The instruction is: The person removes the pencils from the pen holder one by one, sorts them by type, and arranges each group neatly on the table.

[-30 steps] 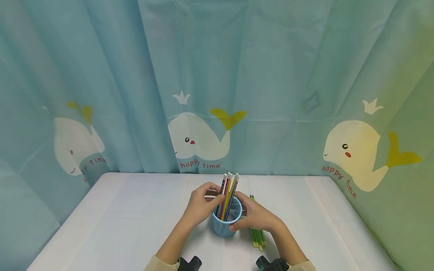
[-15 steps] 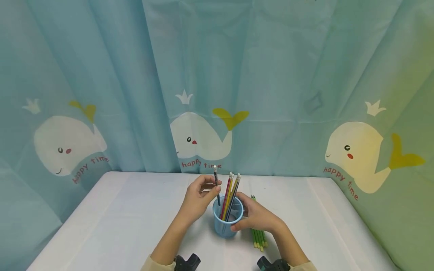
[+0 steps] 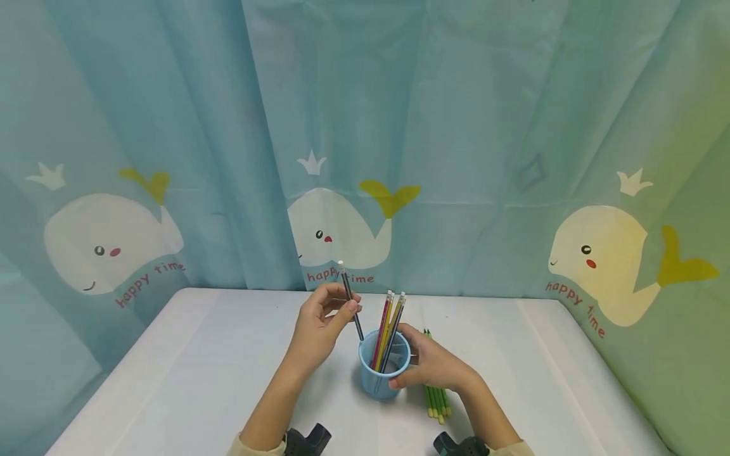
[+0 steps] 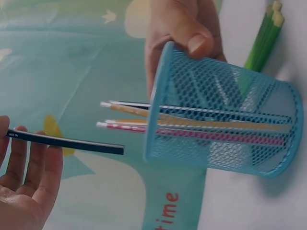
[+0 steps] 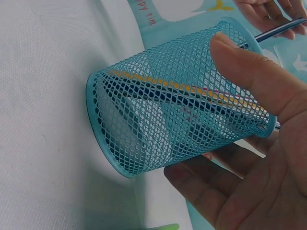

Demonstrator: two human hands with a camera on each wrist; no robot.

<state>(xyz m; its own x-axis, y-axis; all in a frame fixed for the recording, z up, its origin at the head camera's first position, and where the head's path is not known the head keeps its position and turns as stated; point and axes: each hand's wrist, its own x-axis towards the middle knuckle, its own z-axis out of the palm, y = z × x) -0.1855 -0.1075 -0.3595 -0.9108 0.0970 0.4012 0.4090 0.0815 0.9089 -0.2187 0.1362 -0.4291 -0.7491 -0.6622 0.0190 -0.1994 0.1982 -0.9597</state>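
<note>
A dark pencil with a white eraser end is pinched between the thumb and fingers of my left hand. In the left wrist view this pencil is out of the cup, its lower end a short way from the rim. My right hand grips the light blue mesh pencil cup by its right side, thumb near the rim. The cup stands upright on the table. Inside it lean several pencils, red, yellow and dark, eraser ends up.
Several green pencils lie in a bundle on the white table, right of the cup and partly behind my right hand. A blue-green curtain with printed whales hangs behind the table's far edge.
My left hand has drawn the dark pencil up out of the cup and moved it left. The right hand and the cup stay in place.
</note>
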